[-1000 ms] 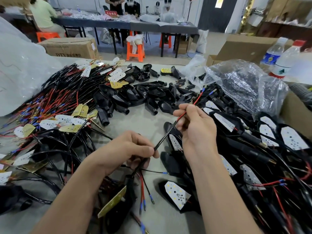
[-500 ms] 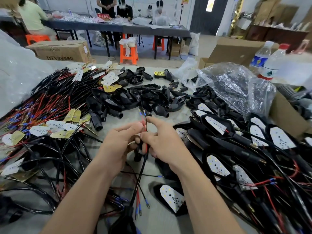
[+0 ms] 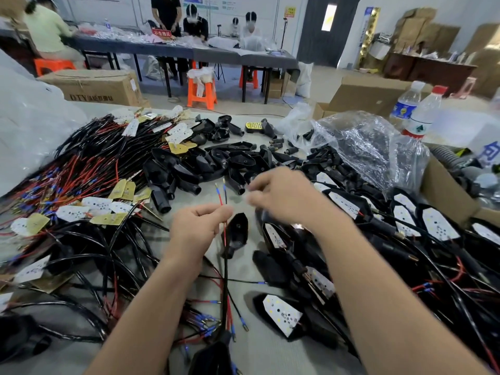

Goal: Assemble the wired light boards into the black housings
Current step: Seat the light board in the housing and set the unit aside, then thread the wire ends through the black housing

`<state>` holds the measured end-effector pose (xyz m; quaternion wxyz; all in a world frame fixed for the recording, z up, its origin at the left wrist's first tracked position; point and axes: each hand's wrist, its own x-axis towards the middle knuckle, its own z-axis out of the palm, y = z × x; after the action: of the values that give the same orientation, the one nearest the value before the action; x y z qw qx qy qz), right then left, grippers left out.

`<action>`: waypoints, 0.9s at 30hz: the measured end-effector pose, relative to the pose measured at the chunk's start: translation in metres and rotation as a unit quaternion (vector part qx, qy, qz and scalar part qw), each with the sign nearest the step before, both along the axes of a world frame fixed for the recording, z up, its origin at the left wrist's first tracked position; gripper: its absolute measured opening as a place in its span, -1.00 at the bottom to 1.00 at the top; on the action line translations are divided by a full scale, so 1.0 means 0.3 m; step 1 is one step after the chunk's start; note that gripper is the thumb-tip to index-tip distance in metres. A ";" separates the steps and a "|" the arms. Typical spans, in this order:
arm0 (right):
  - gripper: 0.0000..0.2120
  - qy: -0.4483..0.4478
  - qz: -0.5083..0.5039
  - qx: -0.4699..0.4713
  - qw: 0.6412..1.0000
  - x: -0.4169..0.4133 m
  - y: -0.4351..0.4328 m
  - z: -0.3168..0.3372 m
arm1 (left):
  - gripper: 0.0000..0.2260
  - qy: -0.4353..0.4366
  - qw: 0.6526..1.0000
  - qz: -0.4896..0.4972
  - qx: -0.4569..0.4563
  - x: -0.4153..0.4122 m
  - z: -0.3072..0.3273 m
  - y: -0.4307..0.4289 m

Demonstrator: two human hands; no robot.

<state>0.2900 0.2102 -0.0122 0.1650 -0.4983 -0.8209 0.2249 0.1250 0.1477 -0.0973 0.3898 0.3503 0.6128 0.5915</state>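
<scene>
Head view: left hand (image 3: 200, 228) pinches thin blue-tipped wires (image 3: 221, 198).

Blue-labelled water bottle (image 3: 405, 105): upright, far right.
Red-capped water bottle (image 3: 424, 116): upright, just beside the first.
Clear plastic bag (image 3: 378, 147): crumpled, left of the bottles.
Cardboard box (image 3: 100, 87): closed, printed "DTY", on the floor at far left.
Orange stool (image 3: 201, 90): in front of the long dark table (image 3: 216, 54).
Person in pale green top (image 3: 47, 31): seated at that table's left end.
Dark door (image 3: 327, 28): narrow lit window.

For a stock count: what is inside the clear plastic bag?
Black parts show through the clear plastic bag; its folds and glare hide their shape and number.
</scene>
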 end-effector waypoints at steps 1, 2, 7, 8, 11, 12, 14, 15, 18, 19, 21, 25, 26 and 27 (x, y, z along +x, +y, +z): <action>-0.81 -0.045 -0.013 0.035 0.998 0.017 0.047 0.042 | -0.88 0.013 1.000 0.027 -0.002 -0.002 -0.003 0.002; -0.81 -0.106 -0.020 0.064 0.992 0.030 0.102 0.079 | -0.88 0.035 0.998 0.044 -0.001 -0.003 -0.004 0.001; -0.79 -0.366 -0.014 0.042 0.930 0.044 0.333 0.118 | -0.80 0.127 0.990 0.064 -0.001 0.013 -0.003 0.007; -0.79 -0.385 -0.016 0.028 0.922 0.052 0.376 0.104 | -0.76 0.145 0.988 0.059 -0.004 0.016 -0.004 0.008; -0.83 -0.458 -0.023 -0.026 0.888 0.075 0.481 0.054 | -0.69 0.166 0.985 0.048 0.007 0.008 -0.011 0.009; -0.83 -0.492 -0.028 -0.046 0.869 0.082 0.509 0.038 | -0.71 0.171 0.984 0.041 0.009 0.005 -0.009 0.007; -0.74 -0.528 -0.030 -0.081 0.845 0.093 0.558 0.002 | -0.70 0.175 0.984 0.032 0.017 -0.002 -0.007 0.001; -0.63 -0.537 -0.031 -0.095 0.837 0.098 0.580 -0.011 | -0.68 0.178 0.983 0.032 0.020 -0.006 -0.007 0.000; -0.65 -0.568 -0.023 -0.110 0.816 0.122 0.619 -0.045 | -0.64 0.188 0.981 0.035 0.017 -0.013 -0.007 0.003; -0.67 -0.578 -0.025 -0.092 0.811 0.131 0.631 -0.047 | -0.64 0.190 0.981 0.033 0.014 -0.013 -0.007 0.006; -0.66 -0.572 -0.046 -0.067 0.816 0.143 0.635 -0.052 | -0.64 0.190 0.981 0.027 0.010 -0.010 -0.008 0.007; -0.70 -0.552 -0.012 -0.039 0.833 0.099 0.579 -0.030 | -0.84 0.146 0.989 0.017 0.001 -0.010 -0.010 0.012; -0.74 -0.554 0.009 -0.026 0.832 0.079 0.558 -0.021 | -0.85 0.141 0.990 0.016 0.003 -0.009 -0.009 0.012; -0.77 -0.542 0.018 -0.019 0.840 0.056 0.531 -0.006 | -0.84 0.139 0.990 0.017 0.005 -0.008 -0.009 0.011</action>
<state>0.3067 0.3696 -0.0140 -0.3195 -0.5286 -0.7840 -0.0628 0.1226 0.1510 -0.1000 0.2893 0.4208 0.6638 0.5464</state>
